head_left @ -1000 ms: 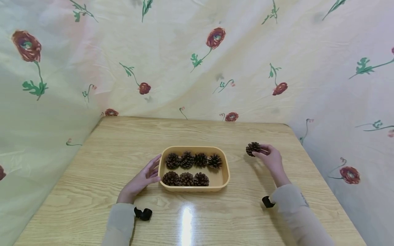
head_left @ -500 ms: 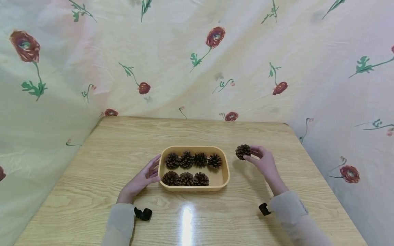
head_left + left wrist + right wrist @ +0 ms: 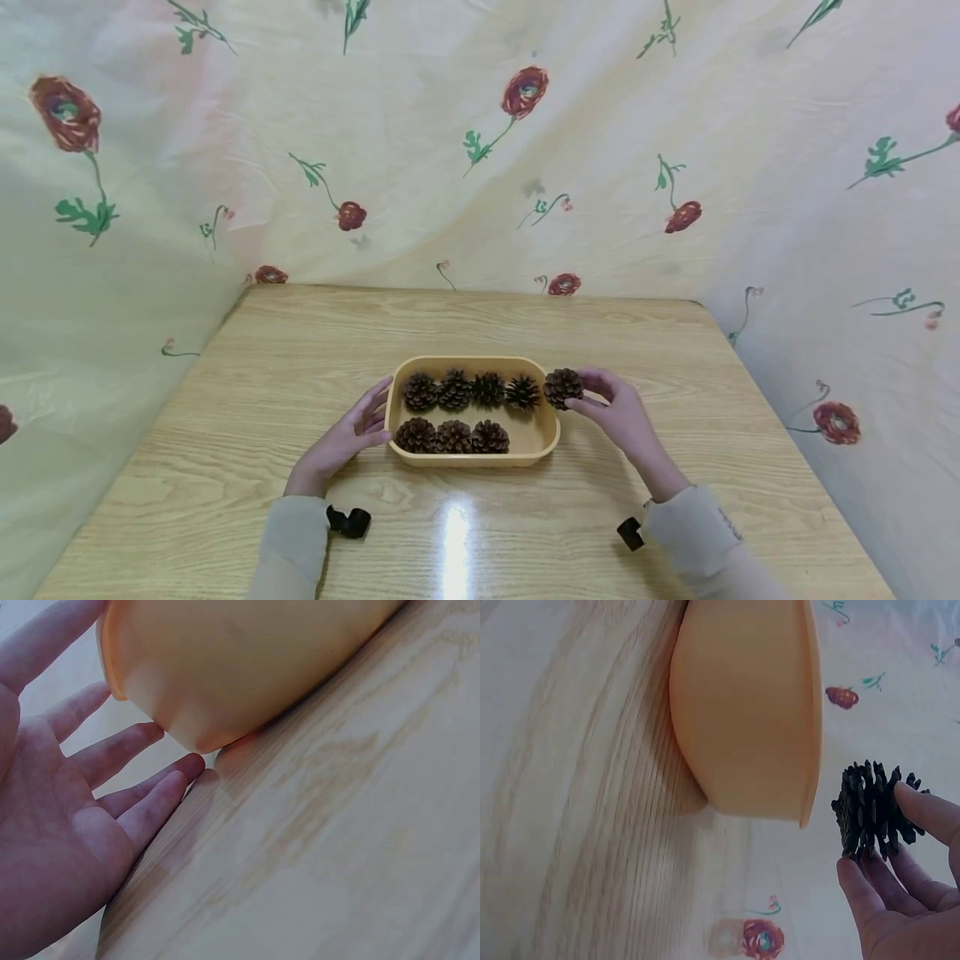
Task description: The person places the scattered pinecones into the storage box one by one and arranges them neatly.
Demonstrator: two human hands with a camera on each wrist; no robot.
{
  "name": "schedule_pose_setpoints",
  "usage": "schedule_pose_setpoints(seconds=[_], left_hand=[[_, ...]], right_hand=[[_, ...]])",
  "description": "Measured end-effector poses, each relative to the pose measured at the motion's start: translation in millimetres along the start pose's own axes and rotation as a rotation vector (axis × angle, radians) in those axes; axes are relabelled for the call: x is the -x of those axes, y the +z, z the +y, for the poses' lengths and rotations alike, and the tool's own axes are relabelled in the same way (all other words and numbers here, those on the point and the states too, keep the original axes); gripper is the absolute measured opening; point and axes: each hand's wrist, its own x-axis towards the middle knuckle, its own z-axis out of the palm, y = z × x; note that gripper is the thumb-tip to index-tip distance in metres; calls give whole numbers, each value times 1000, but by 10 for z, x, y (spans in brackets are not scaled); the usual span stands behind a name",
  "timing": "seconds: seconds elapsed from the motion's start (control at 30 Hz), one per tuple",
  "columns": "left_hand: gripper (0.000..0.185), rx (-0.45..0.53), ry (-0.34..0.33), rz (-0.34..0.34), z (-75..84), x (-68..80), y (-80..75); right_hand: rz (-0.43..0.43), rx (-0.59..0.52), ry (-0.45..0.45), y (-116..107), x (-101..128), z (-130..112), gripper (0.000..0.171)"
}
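A yellow-orange rectangular tub [image 3: 480, 460] with rounded corners stands on the table. Inside it lie two rows of brown pine cones: several along the back, such as this pine cone [image 3: 455, 390], and three along the front, one being this pine cone [image 3: 490, 437]. My left hand [image 3: 347, 437] rests fingertips against the tub's left end, fingers spread and fairly straight, as the left wrist view also shows. Another pine cone [image 3: 874, 810] is pinched between thumb and fingers of my right hand [image 3: 617, 410]. In the head view it overlaps the tub's right rim.
The wooden table [image 3: 225, 400] reaches back to a pale curtain [image 3: 420, 167] printed with red flowers, which also hangs on both sides. A bright light reflection lies on the table in front of the tub. Each wrist wears a small black camera.
My right hand has carried its pine cone leftward and slightly nearer, from the open table on the right to the tub's right rim. The left hand and tub have not moved.
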Motion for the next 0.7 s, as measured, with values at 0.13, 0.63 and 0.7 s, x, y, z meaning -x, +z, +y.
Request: schedule_pose_setpoints(seconds=[0.13,0.63,0.7], left_hand=[[82,6,-10,7,4,-3,6],[82,2,-25,17,18,3,13],[82,-1,-28,18,11,0,7]], right_hand=[[-16,-52,-22,83,54,-53,51],[-58,-40,-100,384,166,-5,45],[-52,-28,-110,399,180,-1,45]])
